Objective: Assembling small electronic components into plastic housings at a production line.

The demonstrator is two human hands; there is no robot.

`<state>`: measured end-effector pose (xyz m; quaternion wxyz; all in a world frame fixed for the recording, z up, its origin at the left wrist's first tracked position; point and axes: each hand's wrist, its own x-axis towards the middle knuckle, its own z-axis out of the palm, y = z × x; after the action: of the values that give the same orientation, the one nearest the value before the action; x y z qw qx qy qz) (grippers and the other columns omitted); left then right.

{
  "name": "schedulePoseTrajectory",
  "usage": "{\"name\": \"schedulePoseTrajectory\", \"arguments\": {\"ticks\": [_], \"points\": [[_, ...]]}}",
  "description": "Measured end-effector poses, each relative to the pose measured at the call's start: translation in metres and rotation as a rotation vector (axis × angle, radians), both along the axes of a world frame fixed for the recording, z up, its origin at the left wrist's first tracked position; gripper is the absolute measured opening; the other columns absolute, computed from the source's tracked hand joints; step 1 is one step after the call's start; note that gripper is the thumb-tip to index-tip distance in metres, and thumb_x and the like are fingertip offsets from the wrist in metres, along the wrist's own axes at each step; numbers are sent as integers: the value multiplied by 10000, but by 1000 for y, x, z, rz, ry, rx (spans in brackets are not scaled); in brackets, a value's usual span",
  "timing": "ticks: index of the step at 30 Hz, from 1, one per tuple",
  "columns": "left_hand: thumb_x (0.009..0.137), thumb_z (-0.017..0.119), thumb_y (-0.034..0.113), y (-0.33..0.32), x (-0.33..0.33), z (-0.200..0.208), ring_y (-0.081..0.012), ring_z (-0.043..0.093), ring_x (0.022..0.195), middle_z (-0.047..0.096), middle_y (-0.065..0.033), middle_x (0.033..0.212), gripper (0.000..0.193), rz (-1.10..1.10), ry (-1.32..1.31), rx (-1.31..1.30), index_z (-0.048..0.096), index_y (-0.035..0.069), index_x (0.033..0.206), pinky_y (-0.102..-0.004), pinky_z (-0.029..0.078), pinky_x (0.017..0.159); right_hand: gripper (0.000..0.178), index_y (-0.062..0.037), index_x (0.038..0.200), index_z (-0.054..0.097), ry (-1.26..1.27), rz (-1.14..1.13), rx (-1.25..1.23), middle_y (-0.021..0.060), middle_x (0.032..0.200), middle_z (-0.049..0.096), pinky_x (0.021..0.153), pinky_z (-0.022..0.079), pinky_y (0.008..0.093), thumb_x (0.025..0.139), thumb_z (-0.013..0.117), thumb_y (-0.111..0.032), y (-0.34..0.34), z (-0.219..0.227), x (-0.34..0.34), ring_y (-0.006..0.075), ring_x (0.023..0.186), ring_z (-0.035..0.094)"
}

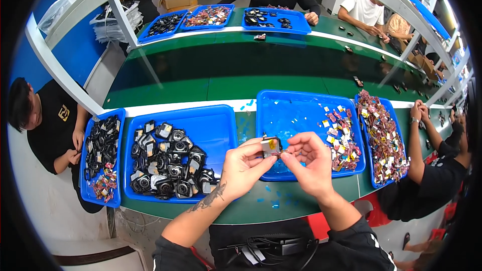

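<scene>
My left hand grips a black smartwatch case between thumb and fingers, its inner side showing a silver-white part with a yellow patch. My right hand has its thumb and forefinger pinched at the case's right edge, on a small piece that is mostly hidden; its other fingers are curled. Both hands are above the near-left part of a blue tray, whose right side bears a heap of small red, white and yellow parts. To the left, another blue tray bears many black watch cases.
A narrow blue tray of watch cases stands far left, another of small parts at right. Blue film scraps lie on the green bench. Grey frame bars arch around. Co-workers sit opposite and on both sides.
</scene>
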<state>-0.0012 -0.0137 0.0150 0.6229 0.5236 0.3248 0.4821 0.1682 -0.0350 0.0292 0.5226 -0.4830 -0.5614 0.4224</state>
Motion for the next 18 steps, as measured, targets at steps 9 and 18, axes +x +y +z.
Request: {"name": "schedulePoseTrajectory", "arguments": {"ticks": [9, 18], "points": [[878, 578, -79, 1, 3, -14, -188, 567, 1131, 533, -148, 1297, 306, -8, -157, 68, 595, -69, 1184, -303, 486, 969, 325, -16, 1060, 526, 84, -133, 62, 20, 819, 624, 567, 398, 162, 797, 715, 13, -3, -7, -18, 29, 687, 538], [853, 607, -89, 0, 5, -15, -193, 593, 1083, 560, -167, 1266, 310, 24, -139, 36, 618, -57, 1162, -303, 490, 949, 399, -48, 1104, 533, -197, -85, 4, 9, 742, 614, 535, 373, 187, 762, 733, -3, 4, 5, -6, 42, 607, 443]]}}
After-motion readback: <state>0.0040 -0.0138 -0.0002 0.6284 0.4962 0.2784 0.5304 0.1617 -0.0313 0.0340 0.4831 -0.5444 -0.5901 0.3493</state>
